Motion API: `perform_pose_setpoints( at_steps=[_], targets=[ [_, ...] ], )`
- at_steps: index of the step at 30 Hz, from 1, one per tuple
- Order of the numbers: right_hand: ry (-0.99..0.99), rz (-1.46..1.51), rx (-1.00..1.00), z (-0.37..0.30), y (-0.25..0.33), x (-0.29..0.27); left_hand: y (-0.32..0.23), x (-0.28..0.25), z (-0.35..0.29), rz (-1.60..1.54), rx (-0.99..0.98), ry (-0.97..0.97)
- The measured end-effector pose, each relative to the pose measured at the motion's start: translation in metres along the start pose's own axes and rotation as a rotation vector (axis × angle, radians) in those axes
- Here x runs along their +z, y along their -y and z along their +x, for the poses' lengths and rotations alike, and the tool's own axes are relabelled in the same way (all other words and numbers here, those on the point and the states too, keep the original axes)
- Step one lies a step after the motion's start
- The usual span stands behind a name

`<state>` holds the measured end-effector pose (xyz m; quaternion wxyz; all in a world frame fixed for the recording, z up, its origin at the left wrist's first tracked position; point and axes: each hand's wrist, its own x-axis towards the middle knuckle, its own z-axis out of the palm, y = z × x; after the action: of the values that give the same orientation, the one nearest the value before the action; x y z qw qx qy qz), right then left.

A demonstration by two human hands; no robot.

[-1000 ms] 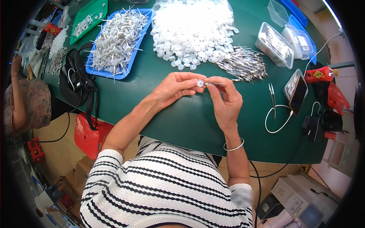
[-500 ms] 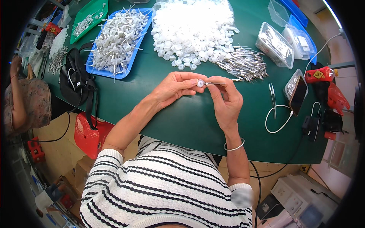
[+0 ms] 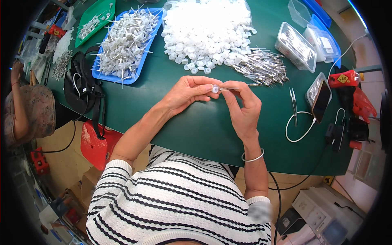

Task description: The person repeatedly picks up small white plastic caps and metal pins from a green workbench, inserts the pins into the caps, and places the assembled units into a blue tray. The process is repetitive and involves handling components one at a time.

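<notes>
Between the thumb and fingers of my left hand (image 3: 188, 94) is a small round translucent white plastic cap (image 3: 215, 89). My right hand (image 3: 244, 107) pinches a thin metal pin (image 3: 229, 88), its tip against the cap's right side. How far the tip sits in the cap is too small to tell. Just beyond my hands lies a big heap of similar white caps (image 3: 204, 36), with a pile of metal pins (image 3: 263, 67) at its right. To the left, a blue tray (image 3: 97, 74) is heaped with white caps that have pins in them.
A green tray (image 3: 87, 38) with a few pieces stands at the far left, near a black bag (image 3: 79, 79). On the right are tweezers (image 3: 293, 106), a phone (image 3: 321, 101), a white cable (image 3: 300, 139) and clear plastic boxes (image 3: 296, 47). Another person's arm (image 3: 19, 108) shows at the left edge.
My right hand and fingers have shifted very slightly at the pin. My left hand keeps its grip on the cap. Nothing else has visibly moved.
</notes>
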<state>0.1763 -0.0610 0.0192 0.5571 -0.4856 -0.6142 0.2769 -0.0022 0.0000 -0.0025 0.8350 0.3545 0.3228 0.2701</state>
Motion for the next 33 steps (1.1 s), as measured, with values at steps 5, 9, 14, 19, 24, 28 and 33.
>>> perform_pose_setpoints(
  at_steps=[5, 9, 14, 19, 24, 28, 33],
  targets=[
    [0.011, -0.010, 0.021, 0.000, -0.001, -0.001, 0.000, 0.001, 0.000, 0.021, 0.002, -0.005],
    [0.009, 0.009, 0.040, 0.000, -0.001, 0.001, 0.001, 0.001, 0.000, 0.019, 0.010, -0.013],
    [0.018, 0.033, 0.045, 0.001, -0.004, 0.000, -0.001, 0.003, -0.001, -0.001, 0.023, -0.024],
    [0.048, 0.052, 0.093, 0.001, -0.005, -0.003, -0.001, 0.006, -0.004, 0.065, 0.102, -0.064],
    [0.146, 0.078, 0.382, 0.004, 0.012, -0.010, 0.001, 0.011, -0.005, 0.188, 0.336, -0.067],
    [0.225, -0.105, 0.336, 0.003, 0.006, -0.012, 0.001, 0.015, -0.008, 0.217, 0.369, -0.083],
    [0.210, -0.136, 0.219, 0.003, 0.007, -0.010, 0.006, 0.007, -0.005, 0.160, 0.297, -0.070]
  ],
)
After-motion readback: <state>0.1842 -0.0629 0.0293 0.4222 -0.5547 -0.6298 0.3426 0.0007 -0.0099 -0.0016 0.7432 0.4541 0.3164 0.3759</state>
